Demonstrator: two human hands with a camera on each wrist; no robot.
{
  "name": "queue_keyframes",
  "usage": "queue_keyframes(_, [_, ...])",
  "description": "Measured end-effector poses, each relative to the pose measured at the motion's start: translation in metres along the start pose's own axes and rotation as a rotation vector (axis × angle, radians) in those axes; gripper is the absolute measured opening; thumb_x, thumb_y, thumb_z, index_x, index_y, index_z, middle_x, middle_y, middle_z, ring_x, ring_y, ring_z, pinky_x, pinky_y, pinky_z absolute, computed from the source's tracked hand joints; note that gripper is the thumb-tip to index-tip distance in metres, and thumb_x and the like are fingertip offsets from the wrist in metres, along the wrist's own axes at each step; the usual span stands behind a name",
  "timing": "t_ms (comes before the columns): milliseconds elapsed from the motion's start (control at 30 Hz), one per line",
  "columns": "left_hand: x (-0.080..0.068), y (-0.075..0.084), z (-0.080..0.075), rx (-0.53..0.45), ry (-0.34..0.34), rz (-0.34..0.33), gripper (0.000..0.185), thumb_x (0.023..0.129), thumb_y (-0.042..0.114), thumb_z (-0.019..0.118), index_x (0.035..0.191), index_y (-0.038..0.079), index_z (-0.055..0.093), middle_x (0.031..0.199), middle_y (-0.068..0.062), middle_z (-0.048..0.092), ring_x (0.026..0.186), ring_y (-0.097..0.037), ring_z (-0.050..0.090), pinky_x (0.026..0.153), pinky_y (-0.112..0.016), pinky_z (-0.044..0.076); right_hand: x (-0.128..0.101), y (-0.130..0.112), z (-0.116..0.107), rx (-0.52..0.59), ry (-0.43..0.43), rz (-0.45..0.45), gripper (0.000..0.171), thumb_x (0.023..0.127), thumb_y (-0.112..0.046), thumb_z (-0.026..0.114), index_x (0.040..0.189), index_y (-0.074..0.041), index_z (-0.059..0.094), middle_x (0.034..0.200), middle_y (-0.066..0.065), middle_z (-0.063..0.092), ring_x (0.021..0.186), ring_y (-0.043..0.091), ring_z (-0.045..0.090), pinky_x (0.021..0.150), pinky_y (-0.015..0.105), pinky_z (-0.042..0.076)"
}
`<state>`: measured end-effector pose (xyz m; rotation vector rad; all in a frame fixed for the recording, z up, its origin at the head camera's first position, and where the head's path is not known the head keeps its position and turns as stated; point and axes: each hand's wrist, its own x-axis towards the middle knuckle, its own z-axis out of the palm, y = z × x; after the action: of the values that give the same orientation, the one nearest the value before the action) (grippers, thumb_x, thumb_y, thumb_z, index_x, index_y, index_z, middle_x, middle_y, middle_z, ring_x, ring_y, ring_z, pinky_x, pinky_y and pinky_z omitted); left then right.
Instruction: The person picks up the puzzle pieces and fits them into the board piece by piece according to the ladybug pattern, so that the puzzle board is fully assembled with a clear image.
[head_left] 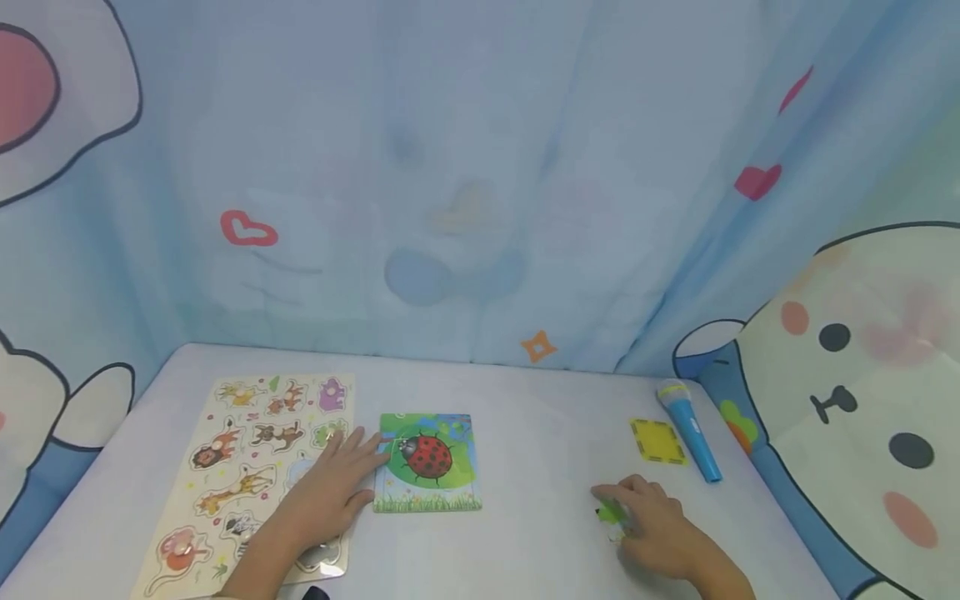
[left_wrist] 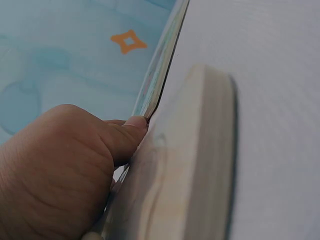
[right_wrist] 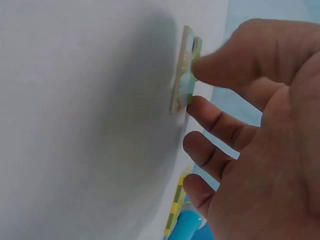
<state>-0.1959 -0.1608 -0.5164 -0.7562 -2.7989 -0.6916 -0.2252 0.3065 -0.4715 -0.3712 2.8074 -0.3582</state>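
My left hand (head_left: 330, 487) lies with fingers spread over a wooden animal puzzle board (head_left: 187, 525); its fingertips reach the left edge of a square ladybug puzzle (head_left: 461, 467). In the left wrist view, the left thumb (left_wrist: 127, 137) is right at the ladybug puzzle's corner (left_wrist: 152, 102), with the thick edge of a board (left_wrist: 212, 150) in front. On the right of the table, my right hand (head_left: 660, 529) has thumb and index finger about a small green and pale puzzle piece (head_left: 612, 515). Its other fingers are loosely bent in the right wrist view, where the piece (right_wrist: 182, 80) shows edge-on.
A yellow square frame (head_left: 658, 442) lies beyond the right hand, beside a blue toy microphone (head_left: 693, 437). A patterned blue curtain (head_left: 465, 167) hangs behind the white table (head_left: 532, 442). Something small and black (head_left: 316, 593) shows at the bottom edge.
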Motion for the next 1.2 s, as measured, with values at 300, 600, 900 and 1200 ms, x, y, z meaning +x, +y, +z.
queue_keyframes(300, [-0.002, -0.003, 0.0, 0.009, 0.001, -0.003, 0.05, 0.093, 0.019, 0.064, 0.14, 0.008, 0.052, 0.153, -0.013, 0.036, 0.143, -0.037, 0.023, 0.118, -0.056, 0.008, 0.002, 0.003, 0.004, -0.016, 0.023, -0.032, 0.05, 0.075, -0.028, 0.081, 0.122, -0.029, 0.064, 0.1, -0.015, 0.054, 0.096, 0.01, 0.051, 0.083, 0.049, 0.04])
queue_keyframes(600, [-0.002, -0.002, -0.003, 0.011, 0.015, -0.001, 0.049, 0.092, 0.017, 0.065, 0.138, 0.007, 0.054, 0.151, -0.014, 0.039, 0.142, -0.039, 0.026, 0.118, -0.057, 0.01, 0.014, -0.017, 0.002, -0.015, 0.106, -0.132, 0.041, 0.077, -0.037, 0.08, 0.115, -0.034, 0.067, 0.094, -0.023, 0.054, 0.093, 0.003, 0.051, 0.081, 0.041, 0.038])
queue_keyframes(900, [-0.002, -0.001, -0.002, 0.011, 0.019, -0.001, 0.048, 0.092, 0.017, 0.065, 0.138, 0.006, 0.054, 0.151, -0.014, 0.039, 0.142, -0.038, 0.026, 0.118, -0.056, 0.01, 0.029, -0.05, 0.004, -0.017, 0.171, -0.288, 0.036, 0.077, -0.032, 0.08, 0.112, -0.034, 0.07, 0.092, -0.024, 0.053, 0.086, 0.003, 0.05, 0.081, 0.038, 0.037])
queue_keyframes(1200, [-0.001, 0.0, 0.0, 0.016, 0.004, -0.003, 0.049, 0.093, 0.018, 0.064, 0.139, 0.007, 0.053, 0.152, -0.014, 0.037, 0.143, -0.037, 0.024, 0.119, -0.055, 0.009, 0.038, -0.078, 0.004, 0.003, 0.2, -0.461, 0.034, 0.081, -0.029, 0.077, 0.114, -0.027, 0.071, 0.094, -0.019, 0.054, 0.085, 0.004, 0.05, 0.078, 0.034, 0.032])
